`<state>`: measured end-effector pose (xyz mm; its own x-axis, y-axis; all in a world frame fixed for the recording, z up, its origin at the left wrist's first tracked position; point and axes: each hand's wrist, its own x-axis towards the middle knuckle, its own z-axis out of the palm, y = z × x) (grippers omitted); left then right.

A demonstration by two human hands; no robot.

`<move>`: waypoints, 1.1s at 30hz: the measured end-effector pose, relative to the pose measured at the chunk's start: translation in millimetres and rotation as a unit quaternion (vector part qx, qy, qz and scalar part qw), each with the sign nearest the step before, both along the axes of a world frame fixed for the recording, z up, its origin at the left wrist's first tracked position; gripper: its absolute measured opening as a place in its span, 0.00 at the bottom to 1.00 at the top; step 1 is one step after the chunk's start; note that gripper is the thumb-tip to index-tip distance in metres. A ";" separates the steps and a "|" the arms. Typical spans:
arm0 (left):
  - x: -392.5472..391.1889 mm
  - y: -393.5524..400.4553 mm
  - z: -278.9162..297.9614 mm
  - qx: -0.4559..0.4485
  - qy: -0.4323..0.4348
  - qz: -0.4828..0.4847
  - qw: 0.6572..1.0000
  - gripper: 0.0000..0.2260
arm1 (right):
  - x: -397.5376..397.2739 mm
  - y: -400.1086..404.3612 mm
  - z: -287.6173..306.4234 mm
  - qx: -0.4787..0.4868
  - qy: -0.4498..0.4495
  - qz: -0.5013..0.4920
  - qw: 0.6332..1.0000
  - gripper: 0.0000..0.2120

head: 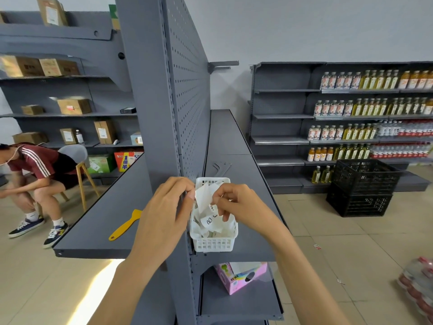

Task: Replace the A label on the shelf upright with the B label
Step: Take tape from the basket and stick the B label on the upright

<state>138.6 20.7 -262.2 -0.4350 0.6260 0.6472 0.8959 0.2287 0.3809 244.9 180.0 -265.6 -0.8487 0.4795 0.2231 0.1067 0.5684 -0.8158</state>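
Note:
The grey shelf upright rises straight ahead of me. My left hand and my right hand are close together in front of it, both pinching a white paper label over a white basket. The basket sits on the right-hand shelf and holds several white slips; one slip shows a hand-written B. What is written on the paper between my fingers is hidden. I see no A label on the upright; my left hand covers part of it.
A yellow plastic scraper lies on the left shelf board. A pink box sits on the lower shelf. A person sits on a chair at left. Black crates and bottle-filled shelves stand at right.

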 end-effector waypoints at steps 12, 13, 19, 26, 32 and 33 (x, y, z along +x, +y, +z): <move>1.6 -1.2 12.7 -0.004 0.043 0.012 0.999 0.07 | -23.8 14.7 -17.8 -0.078 -0.041 0.010 0.996 0.07; 1.5 -1.7 13.2 -0.002 0.042 0.012 0.999 0.07 | -25.6 16.0 -20.1 -0.083 -0.045 0.009 0.996 0.07; -0.1 -6.5 16.6 0.019 0.030 0.006 0.999 0.08 | -35.9 23.3 -32.7 -0.097 -0.056 -0.027 0.993 0.06; -5.4 -18.3 20.3 0.058 0.016 -0.022 0.998 0.13 | -48.7 29.3 -39.8 -0.053 -0.045 -0.160 0.985 0.08; -10.5 -29.2 24.9 0.082 0.013 -0.047 0.995 0.13 | -66.3 34.6 -36.2 0.056 -0.025 -0.233 0.971 0.06; -13.8 -31.1 25.1 0.085 0.015 -0.050 0.995 0.12 | -69.0 35.5 -33.7 0.068 -0.026 -0.231 0.970 0.06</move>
